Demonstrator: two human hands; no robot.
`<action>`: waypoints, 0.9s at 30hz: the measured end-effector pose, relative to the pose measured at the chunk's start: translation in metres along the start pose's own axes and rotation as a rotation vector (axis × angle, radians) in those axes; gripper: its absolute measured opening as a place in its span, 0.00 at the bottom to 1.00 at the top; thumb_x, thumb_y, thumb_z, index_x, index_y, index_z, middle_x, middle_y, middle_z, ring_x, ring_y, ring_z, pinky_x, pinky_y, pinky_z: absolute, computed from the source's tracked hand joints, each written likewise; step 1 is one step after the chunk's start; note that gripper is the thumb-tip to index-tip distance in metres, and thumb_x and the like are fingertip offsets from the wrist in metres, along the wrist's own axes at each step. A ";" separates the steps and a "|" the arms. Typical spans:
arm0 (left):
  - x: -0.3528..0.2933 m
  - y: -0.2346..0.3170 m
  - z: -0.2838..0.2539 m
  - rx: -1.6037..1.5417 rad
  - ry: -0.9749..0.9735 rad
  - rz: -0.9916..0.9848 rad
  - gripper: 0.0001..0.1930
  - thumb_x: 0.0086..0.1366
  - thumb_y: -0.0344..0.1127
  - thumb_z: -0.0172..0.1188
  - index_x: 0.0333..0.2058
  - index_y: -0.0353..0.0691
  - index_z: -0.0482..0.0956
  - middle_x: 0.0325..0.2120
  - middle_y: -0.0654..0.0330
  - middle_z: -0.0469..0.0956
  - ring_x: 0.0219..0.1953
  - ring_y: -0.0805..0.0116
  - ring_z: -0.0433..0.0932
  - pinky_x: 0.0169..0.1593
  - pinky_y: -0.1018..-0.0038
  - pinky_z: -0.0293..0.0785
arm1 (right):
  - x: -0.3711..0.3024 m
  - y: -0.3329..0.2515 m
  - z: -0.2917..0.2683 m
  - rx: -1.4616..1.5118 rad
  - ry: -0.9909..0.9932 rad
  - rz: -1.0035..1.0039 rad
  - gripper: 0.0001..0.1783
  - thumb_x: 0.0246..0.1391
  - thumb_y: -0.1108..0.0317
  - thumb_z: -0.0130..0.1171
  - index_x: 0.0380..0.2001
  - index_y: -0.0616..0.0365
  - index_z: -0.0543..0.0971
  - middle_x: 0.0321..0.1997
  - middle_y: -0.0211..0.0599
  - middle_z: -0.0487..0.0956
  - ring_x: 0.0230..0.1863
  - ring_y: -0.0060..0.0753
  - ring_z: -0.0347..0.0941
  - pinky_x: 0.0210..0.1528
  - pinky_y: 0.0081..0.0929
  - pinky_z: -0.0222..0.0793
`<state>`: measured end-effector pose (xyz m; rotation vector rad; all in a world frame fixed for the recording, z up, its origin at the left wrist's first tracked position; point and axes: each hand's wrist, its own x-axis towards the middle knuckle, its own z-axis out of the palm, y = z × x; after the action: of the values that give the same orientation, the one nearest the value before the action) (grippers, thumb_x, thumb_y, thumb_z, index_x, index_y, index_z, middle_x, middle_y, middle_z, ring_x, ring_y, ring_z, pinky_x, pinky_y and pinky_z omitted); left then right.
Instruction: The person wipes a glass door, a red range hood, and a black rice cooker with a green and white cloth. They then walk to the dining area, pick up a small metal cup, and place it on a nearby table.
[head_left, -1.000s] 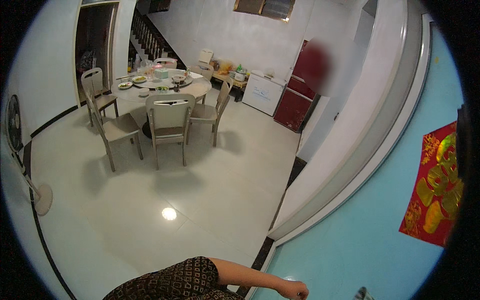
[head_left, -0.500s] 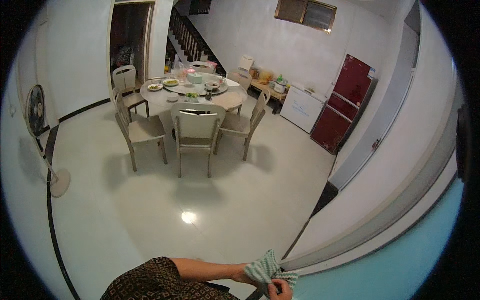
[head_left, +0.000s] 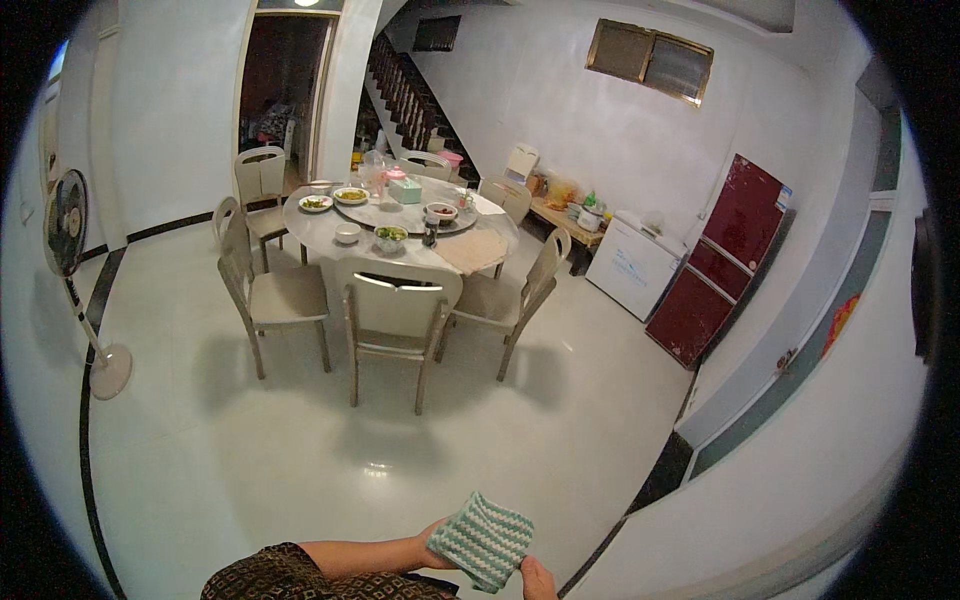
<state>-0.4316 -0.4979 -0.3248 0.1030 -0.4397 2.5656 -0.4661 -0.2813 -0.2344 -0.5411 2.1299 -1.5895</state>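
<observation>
A green-and-white zigzag-striped cloth (head_left: 482,540) is spread out between my hands at the bottom of the view, folded into a rough square. My left hand (head_left: 433,545) grips its left side; most of those fingers are hidden behind the fabric. At the lower right edge my right hand (head_left: 537,579) pinches the cloth, cut off partly by the picture's border. My left forearm comes in from a dark patterned sleeve (head_left: 265,574).
Ahead stands a round table (head_left: 310,228) with dishes, bowls and a tissue box, ringed by several chairs (head_left: 398,310). A standing fan (head_left: 70,225) is on the left. To the right are a white chest freezer (head_left: 625,270), a red fridge (head_left: 715,262) and a door (head_left: 790,365).
The table and chairs appear nearer as I have moved forward. The cloth, bunched and crumpled before, is now flatter and squarer, and my hands are farther left in the view.
</observation>
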 end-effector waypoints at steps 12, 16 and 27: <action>0.122 0.116 0.096 0.780 0.699 -0.157 0.27 0.64 0.48 0.49 0.57 0.39 0.61 0.54 0.57 0.67 0.53 0.64 0.67 0.56 0.67 0.65 | 0.190 0.130 -0.016 0.195 0.178 -0.119 0.17 0.60 0.57 0.46 0.33 0.60 0.73 0.20 0.26 0.68 0.17 0.20 0.59 0.18 0.26 0.55; 0.178 0.203 0.060 0.956 0.487 -0.122 0.27 0.63 0.49 0.51 0.57 0.41 0.62 0.51 0.62 0.68 0.51 0.67 0.67 0.53 0.67 0.64 | 0.282 0.120 -0.074 0.210 0.158 -0.008 0.15 0.59 0.59 0.47 0.34 0.62 0.73 0.27 0.29 0.72 0.27 0.22 0.66 0.26 0.26 0.61; 0.253 0.371 0.146 1.134 0.808 0.646 0.20 0.60 0.40 0.57 0.48 0.36 0.70 0.45 0.58 0.74 0.41 0.69 0.72 0.45 0.71 0.70 | 0.500 0.007 -0.159 -0.094 -0.046 0.209 0.34 0.56 0.48 0.49 0.54 0.66 0.64 0.52 0.44 0.70 0.47 0.37 0.68 0.44 0.33 0.65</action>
<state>-0.8423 -0.7213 -0.2536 -0.7495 1.4766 2.7798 -0.9704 -0.4241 -0.2521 -0.3672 2.1566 -1.3570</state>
